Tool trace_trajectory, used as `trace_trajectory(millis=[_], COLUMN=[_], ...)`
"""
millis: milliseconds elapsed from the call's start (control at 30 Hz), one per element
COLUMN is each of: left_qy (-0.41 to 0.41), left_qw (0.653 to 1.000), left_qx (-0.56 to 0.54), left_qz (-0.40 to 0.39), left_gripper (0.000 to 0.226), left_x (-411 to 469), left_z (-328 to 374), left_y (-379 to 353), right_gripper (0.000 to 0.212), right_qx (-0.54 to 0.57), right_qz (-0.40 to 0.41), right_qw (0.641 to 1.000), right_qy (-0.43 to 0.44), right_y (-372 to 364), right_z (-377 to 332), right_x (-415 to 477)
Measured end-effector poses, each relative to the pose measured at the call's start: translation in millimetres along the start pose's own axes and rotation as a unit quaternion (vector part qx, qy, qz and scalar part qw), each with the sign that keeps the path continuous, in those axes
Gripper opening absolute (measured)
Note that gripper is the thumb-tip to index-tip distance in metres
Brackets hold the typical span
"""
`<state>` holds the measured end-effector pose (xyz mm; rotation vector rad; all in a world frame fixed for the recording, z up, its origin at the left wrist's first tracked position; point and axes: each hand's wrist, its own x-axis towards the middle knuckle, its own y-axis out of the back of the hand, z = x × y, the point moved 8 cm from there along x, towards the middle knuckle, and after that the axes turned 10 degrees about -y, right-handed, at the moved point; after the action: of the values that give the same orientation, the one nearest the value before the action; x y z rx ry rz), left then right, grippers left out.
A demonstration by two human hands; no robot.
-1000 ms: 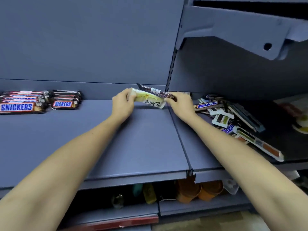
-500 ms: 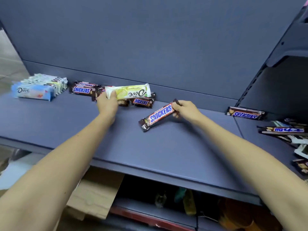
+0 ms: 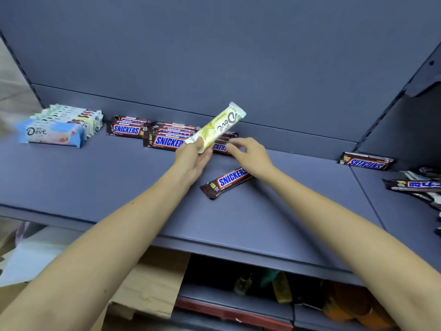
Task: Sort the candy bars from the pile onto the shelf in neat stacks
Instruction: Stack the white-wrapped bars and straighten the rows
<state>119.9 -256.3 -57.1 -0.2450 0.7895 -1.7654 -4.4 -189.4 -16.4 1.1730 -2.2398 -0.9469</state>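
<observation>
I'm partway through. A Dove stack point(image 3: 57, 130) sits at the back-left corner of the shelf point(image 3: 95, 182), and two Snickers stacks point(image 3: 164, 137) line the back edge beside it. My left hand point(image 3: 193, 158) pinches the lower end of a green Dove bar point(image 3: 216, 127), which tilts up over the Snickers stacks, well apart from its own stack. My right hand point(image 3: 250, 156) hovers relaxed and empty above a loose Snickers point(image 3: 226, 182) lying askew mid-shelf. I can't tell whether its fingertips touch the nearest stack. Left to sort, I judge, are both those bars, a lone Snickers point(image 3: 366, 161) at the back-right corner, and the pile point(image 3: 420, 187) on the next panel to the right. Below the shelf lies cardboard point(image 3: 152, 290), out of the way.
</observation>
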Motion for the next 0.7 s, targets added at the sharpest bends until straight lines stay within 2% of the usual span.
trace_trajectory(millis=[67,133,200,300,367,400,533,700], left_qy=[0.017,-0.006,-0.039,-0.066,-0.096,-0.108,-0.135,-0.168], left_qw=[0.998,0.987,0.964,0.934,0.936,0.939,0.952,0.972], left_qx=[0.042,0.141,0.242,0.334,0.328,0.318,0.268,0.162], left_qz=[-0.039,-0.074,-0.1,-0.105,-0.08,-0.074,-0.064,0.028], left_gripper=[0.022,0.014,0.012,0.012,0.02,0.024,0.006,0.015], left_x=[-4.5,-5.6,-3.2,3.7,10.7,13.9,19.8,24.2], left_z=[-1.6,4.5,19.1,50.5,78.1,91.2,129.4,170.7], left_y=[-3.6,-0.6,11.6,36.8,57.7,67.2,104.7,168.7], right_gripper=[0.024,0.015,0.011,0.009,0.007,0.013,0.022,0.02], right_qx=[0.134,0.211,0.237,0.237,0.207,0.183,0.125,0.087], right_qz=[-0.021,-0.014,-0.003,-0.01,-0.035,-0.048,-0.103,-0.171], right_qw=[0.99,0.973,0.967,0.97,0.978,0.982,0.98,0.973], right_qy=[-0.042,-0.088,-0.094,-0.048,0.001,0.027,0.113,0.127], right_y=[-12.4,-24.8,-37.4,-51.1,-63.1,-70.6,-110.3,-171.2], right_z=[-16.0,-21.9,-33.8,-61.5,-85.5,-98.2,-146.9,-185.4], right_x=[1.1,4.8,8.4,14.1,16.6,16.5,7.6,5.6])
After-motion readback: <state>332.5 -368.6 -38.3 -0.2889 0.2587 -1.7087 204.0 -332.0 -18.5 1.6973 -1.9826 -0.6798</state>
